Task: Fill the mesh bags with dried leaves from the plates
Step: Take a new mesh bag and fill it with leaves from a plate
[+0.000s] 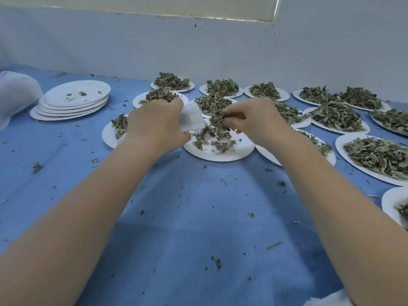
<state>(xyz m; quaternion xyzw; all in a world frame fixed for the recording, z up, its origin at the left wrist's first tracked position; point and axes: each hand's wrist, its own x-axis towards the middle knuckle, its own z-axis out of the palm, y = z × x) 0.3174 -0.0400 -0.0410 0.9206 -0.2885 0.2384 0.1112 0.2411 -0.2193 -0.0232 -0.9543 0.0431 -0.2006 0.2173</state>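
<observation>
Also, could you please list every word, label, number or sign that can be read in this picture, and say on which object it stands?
None: no readable text anywhere.
The small white mesh bag in the left hand, the round white paper plates, the blue cloth table cover and the pale wall are all plain, without print.
</observation>
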